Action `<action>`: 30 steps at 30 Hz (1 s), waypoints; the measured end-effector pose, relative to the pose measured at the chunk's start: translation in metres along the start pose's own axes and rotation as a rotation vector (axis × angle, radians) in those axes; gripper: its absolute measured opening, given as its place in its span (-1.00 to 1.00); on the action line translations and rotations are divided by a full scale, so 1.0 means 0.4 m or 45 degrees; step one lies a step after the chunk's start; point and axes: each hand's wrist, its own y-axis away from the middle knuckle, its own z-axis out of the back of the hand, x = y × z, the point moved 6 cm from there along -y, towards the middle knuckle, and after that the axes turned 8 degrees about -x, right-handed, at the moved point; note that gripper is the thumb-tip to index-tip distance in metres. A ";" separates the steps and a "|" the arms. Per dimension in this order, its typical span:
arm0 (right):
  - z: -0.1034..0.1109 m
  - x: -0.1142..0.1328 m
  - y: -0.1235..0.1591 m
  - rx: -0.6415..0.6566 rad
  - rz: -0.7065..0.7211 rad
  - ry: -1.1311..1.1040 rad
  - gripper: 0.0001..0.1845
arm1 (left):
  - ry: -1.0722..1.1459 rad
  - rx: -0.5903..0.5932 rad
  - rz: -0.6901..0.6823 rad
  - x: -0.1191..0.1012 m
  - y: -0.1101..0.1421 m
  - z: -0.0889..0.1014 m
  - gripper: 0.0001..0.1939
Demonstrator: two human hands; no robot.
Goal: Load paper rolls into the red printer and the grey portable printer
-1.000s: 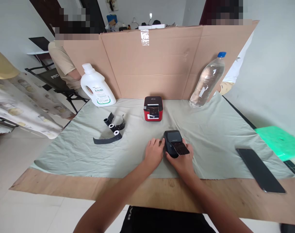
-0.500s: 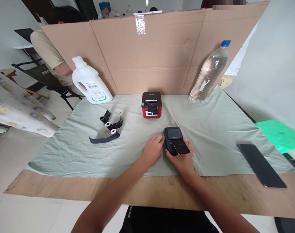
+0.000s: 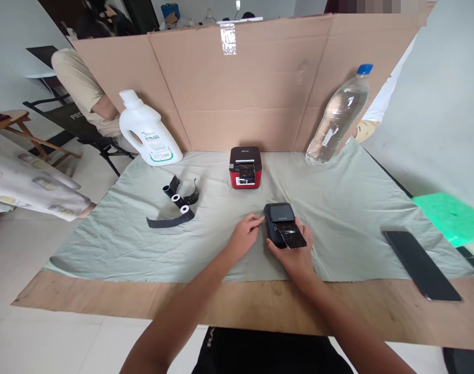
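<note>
A small black portable printer (image 3: 275,236) lies on the cloth in front of me, with a dark strip of paper (image 3: 290,236) hanging out over its near side. My right hand (image 3: 299,257) is closed round its near right corner, thumb at the lower left and fingers on the far right side, partly hidden by the strip. At the printer's left side, my left hand (image 3: 245,235) points its stretched index finger at the edge, the tip touching or very close. The other left fingers are curled, and nothing shows in that hand. Farther back stands a red and black printer (image 3: 245,167) with a dark strip out of its front.
Several dark paper rolls (image 3: 178,200) lie at left. A white jug (image 3: 151,132) and a blue-capped water bottle (image 3: 340,117) lean against the cardboard screen (image 3: 240,88). A black phone (image 3: 420,265) and green sheet (image 3: 451,215) are at right. Other people sit behind the screen.
My left index finger has stretched out toward the printer's left side while its other fingers stay curled. My right hand keeps its hold. The whole view has shifted slightly.
</note>
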 end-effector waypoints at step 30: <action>0.007 0.017 -0.002 0.124 0.001 0.000 0.02 | -0.623 -0.128 0.373 -0.041 -0.176 0.057 -0.48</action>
